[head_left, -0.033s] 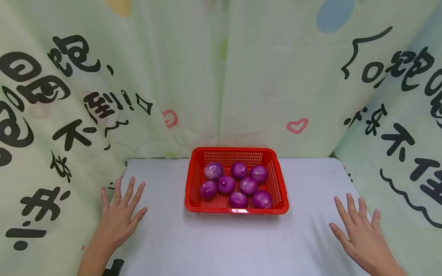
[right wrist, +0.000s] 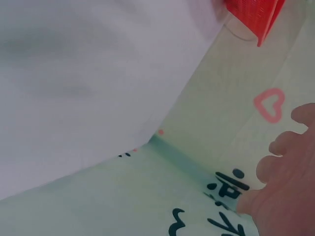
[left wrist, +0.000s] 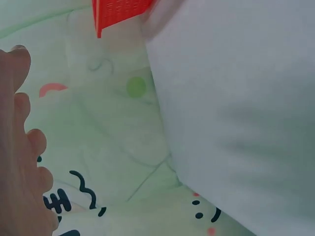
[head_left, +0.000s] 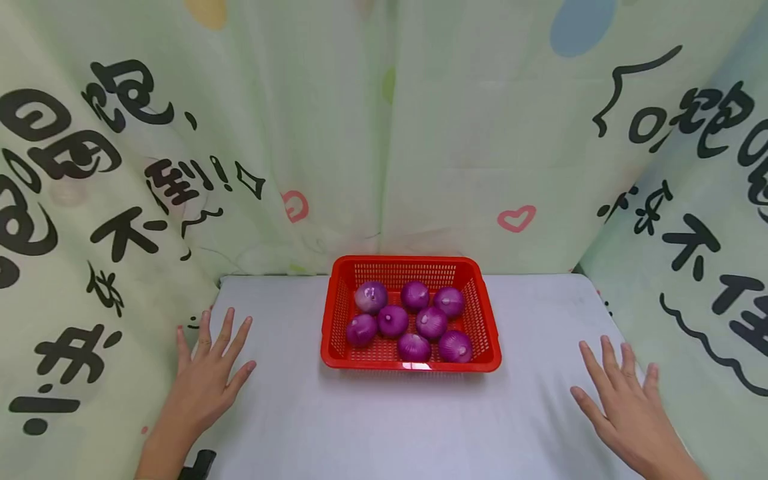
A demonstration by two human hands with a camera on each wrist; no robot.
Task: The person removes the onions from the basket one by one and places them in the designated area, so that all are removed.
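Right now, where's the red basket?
In the head view, the basket stands mid-table at the far edge, onions inside, with the left hand off to its left and the right hand off to its right.

I see eight onions (head_left: 393, 321) in the basket (head_left: 372, 365) on the table (head_left: 408, 427); from that basket, my remote feed puts the left hand (head_left: 207, 379) at eight o'clock, right hand (head_left: 631, 408) at four, and curtain (head_left: 444, 133) behind, at twelve.

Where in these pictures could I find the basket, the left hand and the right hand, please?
Basket (head_left: 372, 365): head view, on its near rim.
Left hand (head_left: 206, 377): head view, on the back of the hand.
Right hand (head_left: 630, 408): head view, on the back of the hand.
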